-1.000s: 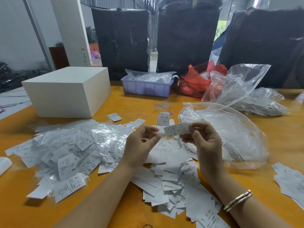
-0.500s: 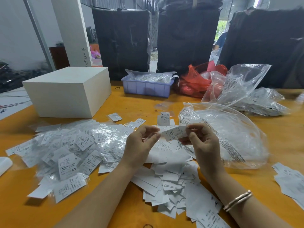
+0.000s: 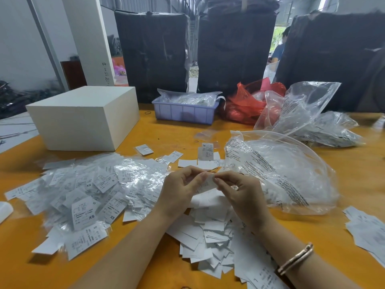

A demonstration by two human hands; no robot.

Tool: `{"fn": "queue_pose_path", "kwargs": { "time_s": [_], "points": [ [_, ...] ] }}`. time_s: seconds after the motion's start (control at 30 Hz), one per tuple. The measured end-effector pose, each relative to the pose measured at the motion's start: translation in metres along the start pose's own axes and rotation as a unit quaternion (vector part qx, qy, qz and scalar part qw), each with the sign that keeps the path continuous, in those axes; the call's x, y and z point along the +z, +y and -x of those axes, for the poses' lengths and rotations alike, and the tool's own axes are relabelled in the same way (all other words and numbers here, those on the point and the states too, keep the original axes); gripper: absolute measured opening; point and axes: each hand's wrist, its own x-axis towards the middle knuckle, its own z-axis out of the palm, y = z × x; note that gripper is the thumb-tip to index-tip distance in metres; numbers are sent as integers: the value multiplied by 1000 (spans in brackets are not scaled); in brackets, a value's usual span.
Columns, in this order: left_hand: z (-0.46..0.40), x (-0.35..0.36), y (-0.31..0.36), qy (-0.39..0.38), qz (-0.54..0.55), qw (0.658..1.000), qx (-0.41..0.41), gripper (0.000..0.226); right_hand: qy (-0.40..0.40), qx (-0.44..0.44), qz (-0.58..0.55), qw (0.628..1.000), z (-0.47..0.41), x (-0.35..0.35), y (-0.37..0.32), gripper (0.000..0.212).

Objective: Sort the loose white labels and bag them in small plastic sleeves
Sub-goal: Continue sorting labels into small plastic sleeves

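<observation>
At the near edge of the counter point(image 3: 325, 232), a heap of loose white labels point(image 3: 210, 232) is lying under the person's forearms, thin paper slips overlapping at all angles. Just above that heap the left hand point(image 3: 179, 192) and the right hand point(image 3: 242, 197) are meeting, fingers curled, both pinching one label point(image 3: 208, 183) between thumb and fingertips; whether a clear sleeve is already around it I cannot tell. The slip is sagging slightly between the two pinches, so it is probably very light and limp, likely to bend or flutter and easy to crease. Holding it by its short ends, as here, is probably keeping it flat enough to slide in. The sleeve film would likely be slick and clingy, so its mouth may need parting with a fingertip.

Toward the left edge, a spread of bagged labels point(image 3: 87, 195) in glossy sleeves is lying, sizes XS and S showing. Right of the hands, a large clear bag point(image 3: 281, 174) is slumping open. Farther back a white box point(image 3: 83, 119) is sitting, then a lilac tray point(image 3: 184, 112) and a red bag point(image 3: 245, 103) near the far edge.
</observation>
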Motion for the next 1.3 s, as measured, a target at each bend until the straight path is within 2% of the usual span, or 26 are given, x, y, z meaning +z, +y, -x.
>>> {"fn": "queue_pose_path", "kwargs": {
  "time_s": [0.1,0.23,0.33,0.4,0.43,0.5,0.57,0.6,0.67,0.9,1.13,1.3],
  "points": [
    [-1,-1,-1,-5,-40,999,21,8,5,-50,64,997,0,1,1,13],
    [-4,-8,0,55,-77,995,29,14,46,-98,161,981,-3,-7,4,20],
    [-5,-16,0,121,-102,987,9,11,150,-80,224,960,-15,-27,13,26],
    [-7,-23,-1,165,-160,973,6,12,208,-36,298,931,-19,-44,25,23],
    [-7,-26,-1,181,-186,966,5,13,213,2,327,921,-19,-51,32,22],
    [-8,-31,-4,195,-230,953,-8,11,159,117,368,909,-18,-61,47,26],
    [-8,-34,-7,190,-282,940,-37,6,55,242,411,877,-16,-66,58,34],
    [-8,-35,-8,188,-312,930,-50,5,8,278,434,857,-16,-67,61,34],
    [-7,-35,-11,185,-371,908,-69,7,-38,293,464,835,-16,-66,64,32],
    [-6,-35,-13,165,-490,852,-78,19,26,256,444,858,-16,-65,63,21],
    [-5,-26,-8,154,-456,876,-22,14,134,234,341,900,-18,-66,63,5],
    [-4,-21,-6,141,-436,888,23,11,215,134,300,920,-17,-64,58,5]
  ]
}}
